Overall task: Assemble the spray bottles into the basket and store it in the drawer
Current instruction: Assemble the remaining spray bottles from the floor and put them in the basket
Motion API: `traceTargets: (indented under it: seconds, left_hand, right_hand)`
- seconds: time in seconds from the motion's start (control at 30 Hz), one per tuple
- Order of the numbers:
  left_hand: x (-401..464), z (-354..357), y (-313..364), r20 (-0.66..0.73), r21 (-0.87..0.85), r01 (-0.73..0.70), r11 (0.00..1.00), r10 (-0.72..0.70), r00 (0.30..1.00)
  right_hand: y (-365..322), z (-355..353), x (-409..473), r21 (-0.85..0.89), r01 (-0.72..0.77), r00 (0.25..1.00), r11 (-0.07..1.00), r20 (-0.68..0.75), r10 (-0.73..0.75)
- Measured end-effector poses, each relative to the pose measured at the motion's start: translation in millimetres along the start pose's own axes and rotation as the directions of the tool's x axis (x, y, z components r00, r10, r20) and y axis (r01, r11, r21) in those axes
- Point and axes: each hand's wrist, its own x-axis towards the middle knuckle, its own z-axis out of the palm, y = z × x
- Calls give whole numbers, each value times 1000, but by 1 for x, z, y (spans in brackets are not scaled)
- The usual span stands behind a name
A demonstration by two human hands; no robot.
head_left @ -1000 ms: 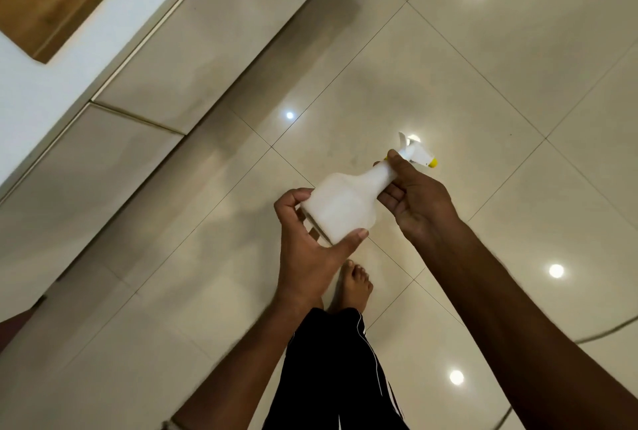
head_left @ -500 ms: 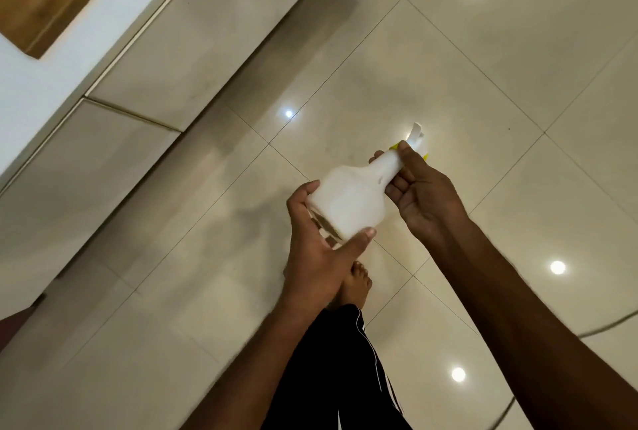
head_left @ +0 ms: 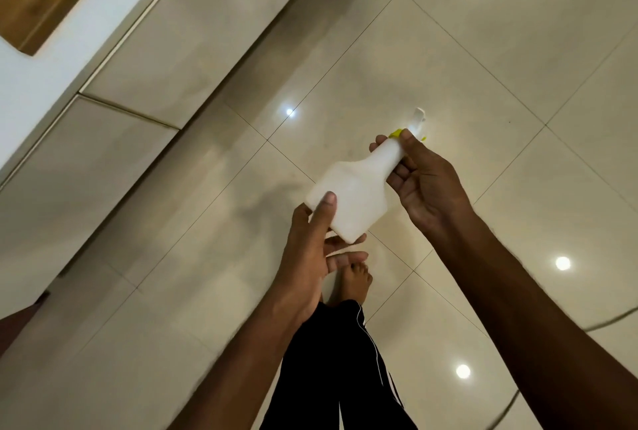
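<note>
The step in hand looks like screwing the spray head onto the bottle (head_left: pixel 352 193), held in the air above the floor (head_left: pixel 448 49), tilted with the neck up to the right. The left hand (head_left: pixel 310 257) pinches the base between thumb and fingers; the right hand (head_left: pixel 423 184) wraps the neck, thumb pressed by the yellow collar (head_left: pixel 394 133). To do it well, I would keep the base fixed, turn only the head, and keep the threads straight so it seats without crossing. Counted: one bottle, one spray head (head_left: pixel 416 120), two hands, one bare foot (head_left: pixel 354 283); no basket or open drawer shows
</note>
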Motion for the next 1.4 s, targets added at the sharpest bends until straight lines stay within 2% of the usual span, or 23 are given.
traceTargets:
  seconds: [0.1, 0.2, 0.3, 0.4, 0.47, 0.53, 0.6, 0.63, 0.7, 0.77, 0.9, 0.93, 0.97, 1.0, 1.03, 1.1, 1.13, 1.17, 1.2, 1.23, 1.27, 1.33, 1.4]
  left_hand:
    - [-3, -4, 12, 104, -92, 296, 951, -287, 952]
    - [-4, -12, 20, 262, -182, 550, 815, -499, 826]
    - [-7, -16, 23, 426, -194, 692, 695, -576, 698]
    - [-10, -16, 25, 460, -184, 676, 714, -545, 701]
    - [-12, -11, 22, 385, -165, 564, 809, -473, 792]
    - [-12, -3, 14, 225, -85, 362, 928, -336, 915]
    - [-12, 4, 5, 57, 36, 90, 995, -92, 994]
    - [-12, 6, 1, -2, 122, -46, 991, 47, 999]
    - [-11, 6, -5, -45, 364, -280, 888, 317, 947]
    - [-9, 5, -13, -17, 545, -428, 721, 520, 854]
    - [-8, 7, -26, 111, 846, -468, 256, 774, 624]
    - [-8, 7, -28, 148, 874, -458, 164, 807, 572]
    - [-8, 8, -30, 165, 879, -460, 129, 821, 546]
    - [-8, 10, -31, 157, 866, -476, 154, 820, 551]
    - [-8, 12, -30, 113, 821, -508, 261, 798, 592]
    - [-11, 15, -23, -55, 535, -510, 674, 629, 775]
    - [-12, 13, -18, -102, 307, -417, 856, 465, 879]
    - [-12, 9, -12, -96, 85, -256, 963, 264, 960]
    - [-10, 3, -8, -45, -75, -84, 994, 81, 996]
    - [-9, -1, -4, 20, -150, 30, 988, -27, 999]
    - [-9, -3, -2, 55, -161, 54, 986, -45, 997]
    - [-11, 2, -4, -2, -64, -95, 993, 95, 995]
    - [-17, 15, -10, -80, 157, -285, 946, 300, 951]
  right_hand:
    - [-5, -2, -1, -32, 40, 993, 999, 117, -36]
    - [-9, -5, -5, -82, 86, 967, 993, 245, -63]
    - [-14, -8, -6, -106, 110, 948, 988, 309, -72]
    - [-15, -10, -7, -112, 92, 948, 989, 315, -53]
    - [-13, -8, -8, -89, 52, 958, 995, 287, -25]
    - [-13, -7, -8, -72, 11, 971, 997, 238, 7]
    - [-14, -7, -7, -70, -23, 983, 997, 180, 35]
    - [-16, -7, -7, -75, -39, 988, 996, 149, 50]
    - [-18, -9, -6, -89, -71, 993, 993, 88, 79]
    - [-19, -8, -6, -120, -94, 995, 988, 19, 97]
    - [-19, -4, -8, -124, -126, 989, 984, -90, 116]
    - [-19, -3, -8, -116, -126, 988, 985, -108, 114]
    - [-18, -2, -9, -109, -121, 987, 987, -119, 108]
    - [-18, -1, -9, -106, -108, 988, 988, -118, 96]
    - [-17, -1, -10, -104, -89, 991, 991, -105, 78]
    - [-18, -3, -10, -98, -42, 998, 994, -53, 37]
    - [-19, -4, -11, -99, -18, 1000, 995, -19, 17]
    - [-19, -6, -12, -105, 2, 1000, 994, 17, 0]
    - [-19, -6, -12, -111, 16, 999, 994, 51, -11]
    - [-18, -7, -13, -110, 21, 997, 994, 77, -13]
    - [-17, -6, -14, -98, 16, 996, 995, 91, -7]
    - [-15, -5, -15, -58, -3, 997, 998, 80, 8]
    - [-15, -1, -15, -22, -21, 999, 1000, 43, 22]
